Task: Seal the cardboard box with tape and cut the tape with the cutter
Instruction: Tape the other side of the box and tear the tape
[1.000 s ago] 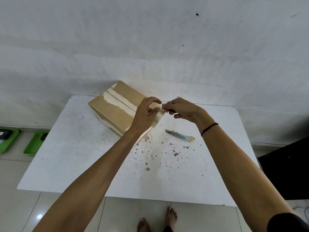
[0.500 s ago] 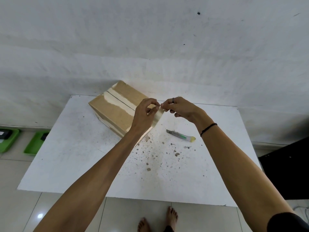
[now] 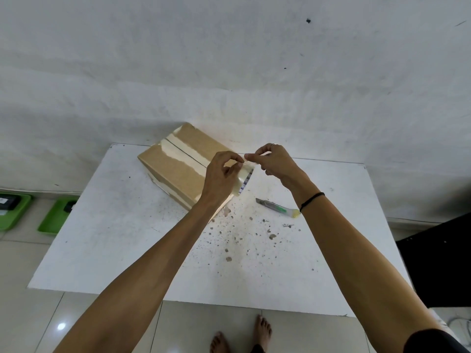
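Note:
A brown cardboard box [image 3: 175, 164] stands at the back left of the white table [image 3: 107, 240], its top flaps closed and a pale strip of old tape along the seam. My left hand [image 3: 220, 178] holds a roll of clear tape [image 3: 243, 179] in front of the box's near right corner. My right hand [image 3: 274, 161] pinches the free end of the tape at the top of the roll, fingertips touching those of the left hand. A cutter [image 3: 276, 207] with a grey blade end and a green and yellow handle lies on the table to the right, under my right wrist.
The table top carries brown specks and crumbs [image 3: 244, 233] in its middle. Two green trays [image 3: 54, 216] lie on the tiled floor at the left. A black object [image 3: 443, 263] stands at the right of the table. My bare feet [image 3: 239, 337] show below the front edge.
Both hands have risen slightly and closed together. The right fingertips now pinch the tape end at the roll, which shows more clearly below the left hand.

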